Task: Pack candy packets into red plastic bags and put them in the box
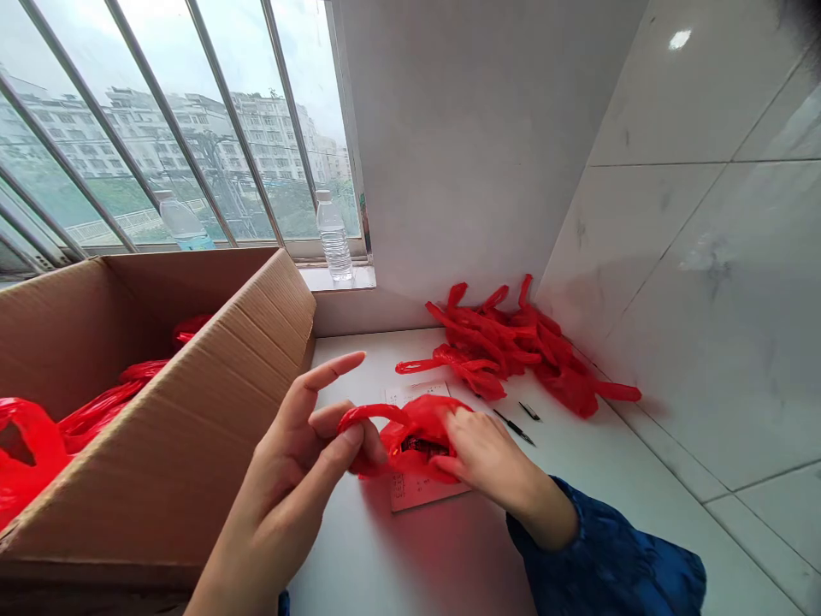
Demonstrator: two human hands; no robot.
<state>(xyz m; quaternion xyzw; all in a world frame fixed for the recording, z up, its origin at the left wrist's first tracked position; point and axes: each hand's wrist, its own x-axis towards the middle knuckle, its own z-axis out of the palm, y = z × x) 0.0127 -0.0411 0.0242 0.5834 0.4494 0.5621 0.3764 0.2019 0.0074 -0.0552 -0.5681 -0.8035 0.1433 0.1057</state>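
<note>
A thin red plastic bag (431,415) is held up between my two hands over the white table. My left hand (288,488) pinches one of its handle loops between thumb and fingers, with the index finger stretched out away from it. My right hand (493,453) is closed on the opposite side of the bag, its fingertips partly covered by the plastic and slightly blurred. Through the bag's mouth a dark item (423,446) with reddish marks shows; its kind is unclear. Beneath the bag lies a sheet of paper (416,498) with writing on it.
At left stands an open cardboard box (192,453) with red bags (106,411) inside. More red plastic bags (500,342) are heaped against the back wall. A black pen (514,428) and a short dark piece (529,411) lie nearby. A clear bottle (334,239) stands on the windowsill.
</note>
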